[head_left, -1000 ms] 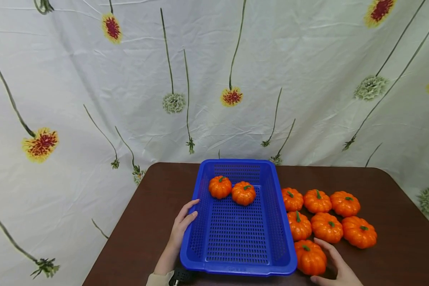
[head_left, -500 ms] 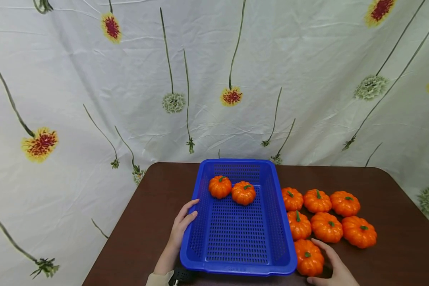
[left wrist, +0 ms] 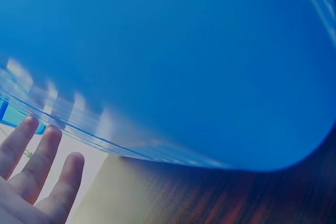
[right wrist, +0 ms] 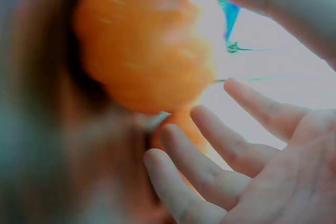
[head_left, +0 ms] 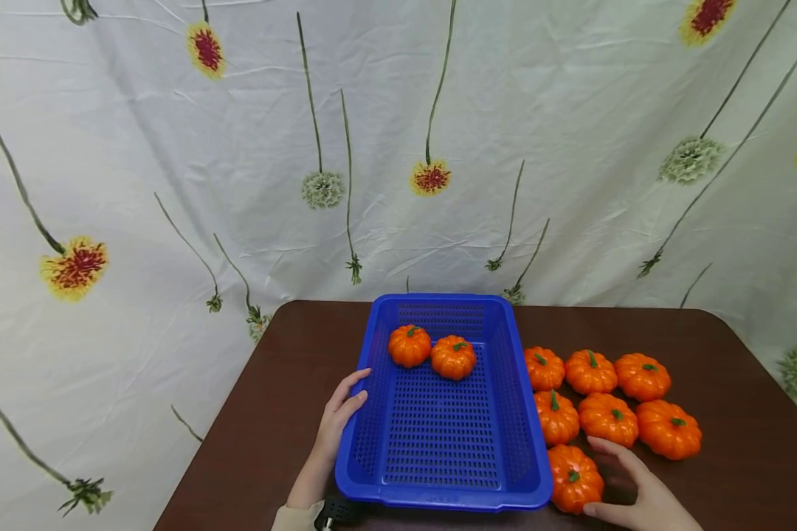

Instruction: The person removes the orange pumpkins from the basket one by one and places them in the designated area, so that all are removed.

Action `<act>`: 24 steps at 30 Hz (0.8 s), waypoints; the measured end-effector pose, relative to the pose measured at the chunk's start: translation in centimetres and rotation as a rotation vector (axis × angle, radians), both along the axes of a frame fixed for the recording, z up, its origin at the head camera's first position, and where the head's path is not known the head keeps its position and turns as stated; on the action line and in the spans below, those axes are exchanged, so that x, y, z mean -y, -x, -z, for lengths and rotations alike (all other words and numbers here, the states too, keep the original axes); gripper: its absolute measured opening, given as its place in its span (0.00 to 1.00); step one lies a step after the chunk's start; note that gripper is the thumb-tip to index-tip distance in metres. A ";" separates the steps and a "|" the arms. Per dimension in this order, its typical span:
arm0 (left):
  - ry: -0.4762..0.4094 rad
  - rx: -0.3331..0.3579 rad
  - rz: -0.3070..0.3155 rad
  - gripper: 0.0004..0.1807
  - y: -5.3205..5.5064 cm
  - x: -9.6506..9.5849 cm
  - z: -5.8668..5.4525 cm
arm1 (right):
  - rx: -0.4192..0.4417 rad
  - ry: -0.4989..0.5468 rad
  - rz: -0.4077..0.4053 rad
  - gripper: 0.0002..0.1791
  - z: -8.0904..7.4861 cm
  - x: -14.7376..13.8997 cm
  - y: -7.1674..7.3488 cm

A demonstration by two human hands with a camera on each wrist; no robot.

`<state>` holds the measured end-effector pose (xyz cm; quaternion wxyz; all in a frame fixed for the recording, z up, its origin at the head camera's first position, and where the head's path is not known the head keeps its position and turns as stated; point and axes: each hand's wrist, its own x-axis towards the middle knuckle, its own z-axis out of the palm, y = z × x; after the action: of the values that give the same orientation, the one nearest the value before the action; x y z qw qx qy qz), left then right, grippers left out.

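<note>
A blue perforated plastic basket (head_left: 441,500) lies on the table in the head view, with two small orange pumpkins, a left one (head_left: 409,346) and a right one (head_left: 453,358), near its far end. My left hand (head_left: 335,422) rests against the basket's left side, and its extended fingers show beside the blue wall (left wrist: 173,66) in the left wrist view. By the basket's near right corner sits another pumpkin (head_left: 574,479). Spread around its right side is my right hand (head_left: 637,490), thumb close to it and fingers apart from it. The right wrist view shows those fingers (right wrist: 181,156) loosely bent.
Several more pumpkins, among them a middle one (head_left: 608,420) and a rightmost one (head_left: 669,429), stand in two rows right of the basket. The dark brown table (head_left: 279,369) ends at a flower-patterned white cloth (head_left: 272,147) hanging behind.
The near pumpkin has shifted slightly left and turned, its stem now lower. My right hand first followed it left, then drew back right with its fingers spreading. The left hand stays put.
</note>
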<state>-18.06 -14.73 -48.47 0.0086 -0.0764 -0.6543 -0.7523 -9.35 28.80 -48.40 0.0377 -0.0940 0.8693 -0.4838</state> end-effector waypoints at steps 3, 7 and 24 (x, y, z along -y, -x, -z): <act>0.007 -0.002 -0.001 0.23 0.0 0.0 0.0 | -0.037 -0.059 0.001 0.38 -1.2 -0.3 0.3; 0.004 -0.004 0.000 0.23 0.0 0.0 0.0 | -0.037 -0.119 -0.008 0.35 -3.3 -0.4 0.8; -0.012 0.006 -0.001 0.23 0.0 0.1 0.2 | -0.152 -0.107 -0.133 0.32 -11.4 2.7 5.2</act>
<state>-18.08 -14.78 -48.62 0.0076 -0.0739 -0.6497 -0.7566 -14.52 26.07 -37.01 0.0086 -0.1859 0.8860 -0.4247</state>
